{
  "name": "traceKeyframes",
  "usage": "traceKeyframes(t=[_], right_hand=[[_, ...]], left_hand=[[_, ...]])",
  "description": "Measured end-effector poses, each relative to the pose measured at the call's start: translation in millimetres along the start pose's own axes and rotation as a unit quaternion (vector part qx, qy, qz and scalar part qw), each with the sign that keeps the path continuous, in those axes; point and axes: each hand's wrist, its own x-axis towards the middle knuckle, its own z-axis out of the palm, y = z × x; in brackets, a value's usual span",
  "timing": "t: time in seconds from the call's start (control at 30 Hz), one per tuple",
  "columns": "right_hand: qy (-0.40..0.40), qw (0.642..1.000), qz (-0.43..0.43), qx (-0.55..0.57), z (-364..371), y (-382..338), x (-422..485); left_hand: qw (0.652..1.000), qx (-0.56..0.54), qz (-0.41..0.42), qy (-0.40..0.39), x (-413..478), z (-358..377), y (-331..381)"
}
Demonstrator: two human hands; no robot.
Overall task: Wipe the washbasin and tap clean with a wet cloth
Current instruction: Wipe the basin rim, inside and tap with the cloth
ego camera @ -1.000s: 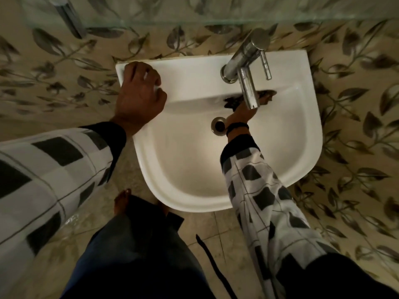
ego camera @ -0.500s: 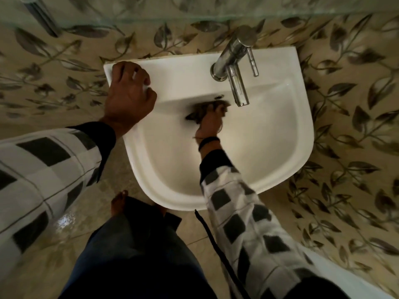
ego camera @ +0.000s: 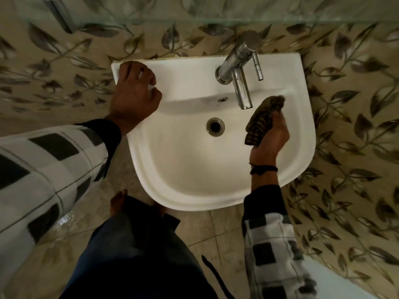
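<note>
Holds a dark, stripy, bunched cloth (ego camera: 264, 119) in the right hand (ego camera: 269, 140), inside the white basin (ego camera: 190, 167), right of the shiny tap (ego camera: 238, 65). Grips the basin's back left corner with the left hand (ego camera: 135, 97).

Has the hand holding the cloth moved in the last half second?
Yes. The right hand and cloth swept from left of the tap spout to its right, toward the washbasin's right wall.

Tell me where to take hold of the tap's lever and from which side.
Pinch the thin lever near its free end, coming from the right: it hangs clear of the tap body there, while the spout blocks the left. The right hand is nearest but grips the cloth.
</note>
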Motion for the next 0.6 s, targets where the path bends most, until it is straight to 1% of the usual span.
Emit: traceKeyframes(t=[0.03,0.1,0.13,0.2,0.23,0.3,0.33,0.4,0.5,0.53,0.57,0.6], right_hand=[[-0.017,0.997,-0.054,-0.048,5.5,-8.0,-4.4],[-0.061,0.976,-0.157,-0.141,17.8,-17.0,-11.3],[-0.084,0.957,-0.202,-0.19,23.1,-17.1,-13.6],[-0.131,0.913,-0.25,-0.296,32.0,-13.3,-18.3],[-0.143,0.879,-0.27,-0.365,35.9,-10.9,-19.2],[-0.143,0.781,-0.348,-0.498,38.1,-3.0,-17.2],[-0.141,0.739,-0.385,-0.534,39.3,2.5,-15.5],[-0.125,0.691,-0.423,-0.572,45.5,12.9,-14.3],[-0.118,0.639,-0.445,-0.616,51.9,24.7,-9.4],[-0.119,0.634,-0.454,-0.615,53.5,25.4,-7.0],[-0.113,0.639,-0.459,-0.607,55.0,25.5,-5.6],[-0.101,0.654,-0.451,-0.599,56.8,24.9,-5.1]], left_hand=[[1.0,0.0,-0.001,0.001,0.0,0.1,0.1],[1.0,-0.002,-0.003,0.006,-0.5,-0.5,1.5],[1.0,-0.001,-0.003,0.007,-0.4,-0.9,2.2],[1.0,0.002,-0.003,0.005,-0.2,-1.9,2.9],[1.0,0.003,-0.004,0.004,-0.1,-2.4,3.1],[1.0,0.006,-0.005,0.001,-0.3,-3.3,3.3],[1.0,0.007,-0.005,0.001,-0.6,-3.4,3.6],[1.0,0.005,0.0,0.004,-1.0,-3.7,4.4],[1.0,-0.003,0.0,0.014,-1.2,-3.4,3.6],[1.0,-0.005,-0.001,0.016,-1.4,-2.9,3.4],[1.0,-0.007,-0.001,0.017,-1.6,-2.4,2.9],[1.0,-0.009,-0.001,0.017,-1.7,-1.9,2.7]])
